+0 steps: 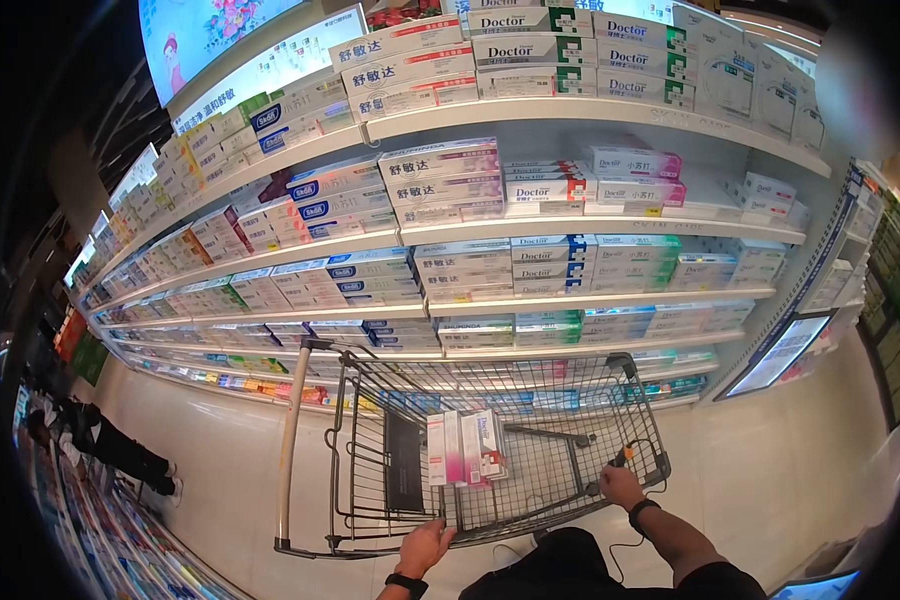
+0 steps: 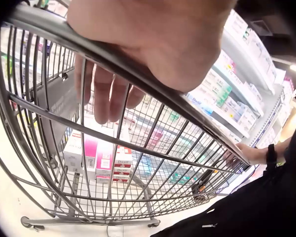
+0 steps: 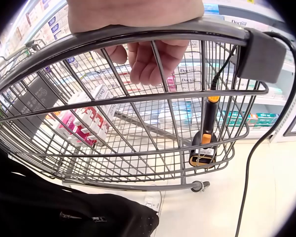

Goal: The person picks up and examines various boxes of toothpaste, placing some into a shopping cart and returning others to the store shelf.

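Note:
A wire shopping cart (image 3: pixel 227 32) stands sideways before the shelves. My left hand (image 1: pixel 426 547) lies over its near side rail, palm on top and fingers hooked down inside the basket, as the left wrist view shows. Farther right, near the cart's corner, my right hand (image 1: pixel 622 487) grips the same rail with curled fingers. Inside the cart sit white and pink toothpaste boxes (image 1: pixel 448 450) beside a stack of red and white Doctor boxes (image 1: pixel 483 440). A black and orange handheld scanner (image 3: pixel 203 148) hangs in the corner by my right hand, with a cable (image 3: pixel 249 182) running from the rail.
Shelves (image 1: pixel 590 226) of toothpaste cartons rise behind the cart. The cart's pale handle (image 1: pixel 292 450) is at the left. A person in dark trousers (image 1: pixel 130 452) is in the left aisle. A lit screen (image 1: pixel 776 354) leans at the shelf's right end.

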`<state>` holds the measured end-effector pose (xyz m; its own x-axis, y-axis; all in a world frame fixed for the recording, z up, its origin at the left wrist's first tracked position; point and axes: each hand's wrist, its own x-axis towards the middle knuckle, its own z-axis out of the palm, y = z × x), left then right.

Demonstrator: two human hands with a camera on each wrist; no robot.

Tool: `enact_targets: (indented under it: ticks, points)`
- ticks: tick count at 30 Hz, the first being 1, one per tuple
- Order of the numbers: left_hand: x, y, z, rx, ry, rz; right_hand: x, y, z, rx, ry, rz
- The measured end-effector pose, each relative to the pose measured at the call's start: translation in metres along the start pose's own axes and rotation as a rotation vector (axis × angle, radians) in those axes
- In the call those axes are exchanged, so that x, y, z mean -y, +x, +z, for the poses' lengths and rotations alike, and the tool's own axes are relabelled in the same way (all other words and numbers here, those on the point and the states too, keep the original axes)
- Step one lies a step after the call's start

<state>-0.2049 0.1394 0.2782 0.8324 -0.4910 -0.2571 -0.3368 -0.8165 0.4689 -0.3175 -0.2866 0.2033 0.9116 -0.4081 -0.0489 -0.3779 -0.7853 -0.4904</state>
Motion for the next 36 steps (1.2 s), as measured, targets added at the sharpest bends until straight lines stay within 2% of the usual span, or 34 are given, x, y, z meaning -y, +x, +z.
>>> enact_targets:
  ticks: [12,16,20,23,27,30,36]
  points:
    - [0.009,0.008,0.004,0.033,-0.011,-0.084,-0.004,0.001,0.009,-0.057,0.008,-0.079]
    - [0.014,0.011,0.014,-0.026,-0.015,-0.096,-0.001,0.000,0.008,-0.049,0.019,-0.022]
    - [0.017,0.011,0.015,-0.018,0.048,-0.153,-0.001,0.007,0.016,-0.013,0.017,-0.025]
    - [0.009,0.012,0.010,0.014,0.066,-0.171,0.002,0.000,0.007,0.013,0.017,0.047]
    - [0.014,0.016,0.011,0.006,0.072,-0.217,-0.001,0.000,0.018,-0.019,0.008,-0.005]
    - [0.016,0.019,0.014,-0.003,0.117,-0.255,0.006,-0.001,0.015,-0.003,-0.050,0.025]
    - [0.010,0.015,0.006,0.040,0.085,-0.252,0.009,-0.005,0.014,0.018,0.019,0.057]
